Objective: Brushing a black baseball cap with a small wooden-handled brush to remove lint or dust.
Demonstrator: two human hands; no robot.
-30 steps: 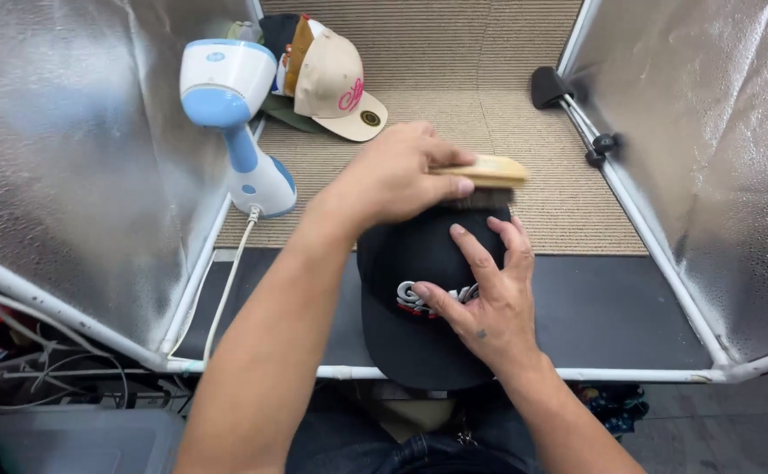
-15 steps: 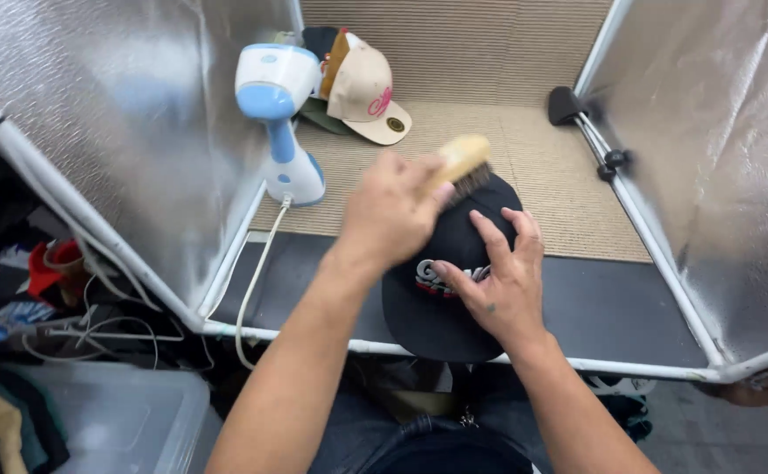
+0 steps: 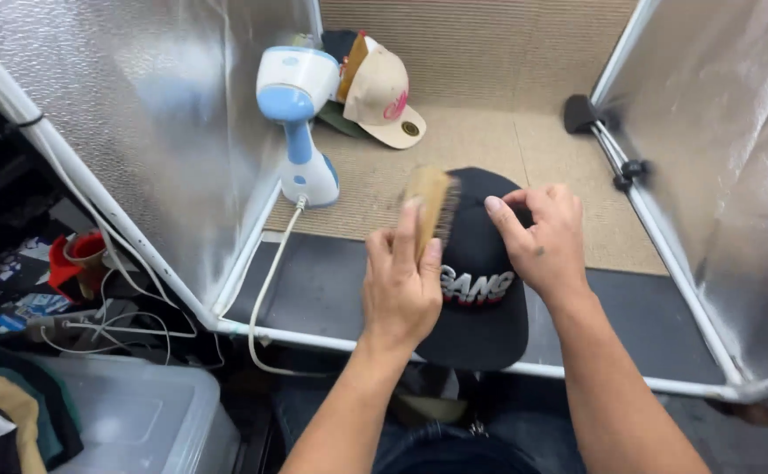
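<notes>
A black cap with white and red lettering on its front lies in the middle of the booth floor, brim toward me. My left hand grips a wooden brush, bristles turned against the cap's left side. My right hand grasps the crown of the cap from the right, fingers curled over its top.
A white and blue handheld steamer stands at the left, its cord running over the white frame. A beige cap lies on other caps at the back. Silver reflective walls enclose the booth. A clear storage bin sits at the lower left.
My left hand has pulled the brush from the cap's top back to its left side. My right hand shifted from the cap's front to its crown. The view moved left.
</notes>
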